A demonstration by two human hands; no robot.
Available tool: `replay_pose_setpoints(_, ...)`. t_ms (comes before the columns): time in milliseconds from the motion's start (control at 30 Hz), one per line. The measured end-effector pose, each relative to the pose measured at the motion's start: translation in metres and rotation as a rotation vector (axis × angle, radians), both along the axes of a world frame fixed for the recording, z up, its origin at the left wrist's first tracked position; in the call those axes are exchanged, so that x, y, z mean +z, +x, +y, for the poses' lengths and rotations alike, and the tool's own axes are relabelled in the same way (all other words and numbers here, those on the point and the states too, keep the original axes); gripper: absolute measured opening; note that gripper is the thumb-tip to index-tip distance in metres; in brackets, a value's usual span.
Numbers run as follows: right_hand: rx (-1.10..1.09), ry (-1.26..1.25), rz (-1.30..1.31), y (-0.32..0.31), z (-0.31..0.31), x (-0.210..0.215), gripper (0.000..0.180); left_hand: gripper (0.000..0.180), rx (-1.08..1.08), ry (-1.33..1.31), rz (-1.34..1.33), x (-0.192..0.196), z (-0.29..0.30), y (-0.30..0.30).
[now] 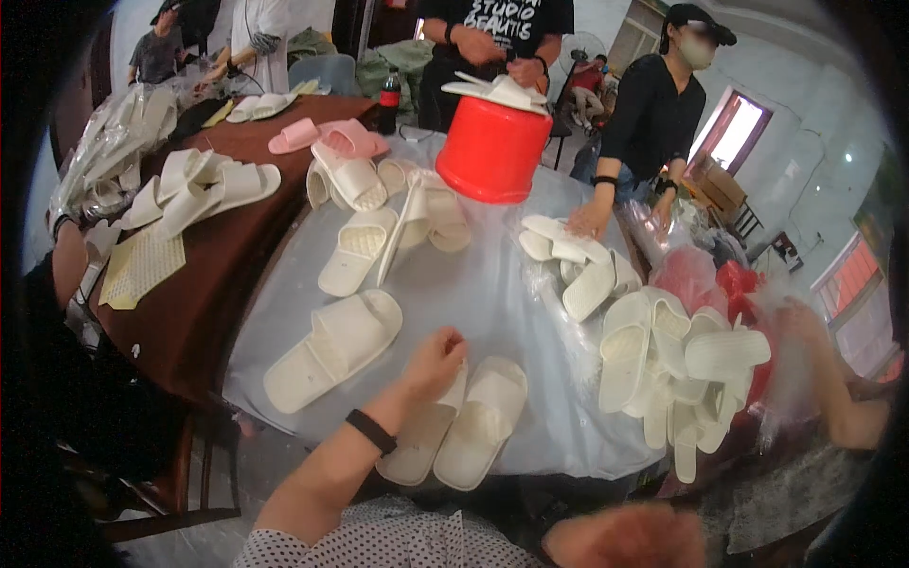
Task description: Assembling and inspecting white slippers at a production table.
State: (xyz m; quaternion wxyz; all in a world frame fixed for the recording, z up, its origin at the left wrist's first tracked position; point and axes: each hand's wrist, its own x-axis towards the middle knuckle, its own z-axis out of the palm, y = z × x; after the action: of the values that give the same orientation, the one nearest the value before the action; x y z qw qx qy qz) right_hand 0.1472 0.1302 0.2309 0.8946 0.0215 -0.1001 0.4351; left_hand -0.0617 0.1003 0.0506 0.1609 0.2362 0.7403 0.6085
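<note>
A pair of cream slippers lies side by side at the near edge of the grey-covered table: a left slipper point(413, 437) and a right slipper point(481, 426). My left hand point(436, 363), with a black band at the wrist, is over the toe strap of the left slipper. Its fingers are curled closed; what they hold, if anything, is hidden. My right hand point(625, 538) is low at the bottom edge, off the table and smeared by motion, so its fingers cannot be read. Another cream slipper pair point(333, 348) lies to the left of my left hand.
More cream slippers point(360, 248) and pink slippers point(346, 139) lie farther back, near a red bucket point(492, 151). At right are a slipper heap point(677, 364) and plastic bags point(696, 279). A co-worker's hand point(591, 216) touches slippers there. A brown-covered table point(222, 246) stands left.
</note>
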Motion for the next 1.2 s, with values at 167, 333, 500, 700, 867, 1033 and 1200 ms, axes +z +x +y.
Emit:
replay_pose_setpoints(167,0.592,0.905,-0.25,0.047,-0.024,0.009,0.029,0.022,-0.002,0.037,-0.035,-0.001,-0.004,-0.005)
replay_pose_setpoints(333,0.715,1.015,-0.239,0.042,-0.022,0.004,0.025,0.019,-0.037,0.094,0.016,0.002,-0.001,-0.003)
replay_pose_setpoints(500,0.592,1.047,-0.515,0.059,-0.018,0.003,0.033,0.017,-0.018,0.085,-0.014,-0.002,-0.009,-0.003)
replay_pose_setpoints(700,0.374,1.263,0.382,0.014,-0.019,0.005,0.051,0.017,-0.026,0.079,0.005,0.007,-0.001,0.0)
replay_pose_setpoints(867,0.572,1.18,-0.275,0.04,-0.01,-0.002,0.048,0.017,-0.022,0.111,0.013,-0.007,-0.007,-0.007)
replay_pose_setpoints(1033,0.349,1.211,-0.023,0.022,-0.016,0.009,0.044,0.019,-0.041,0.108,0.02,-0.002,-0.002,-0.005)
replay_pose_setpoints(1200,0.327,1.159,0.295,0.009,-0.025,0.021,0.038,0.02,-0.042,0.097,0.012,0.003,-0.006,-0.004)
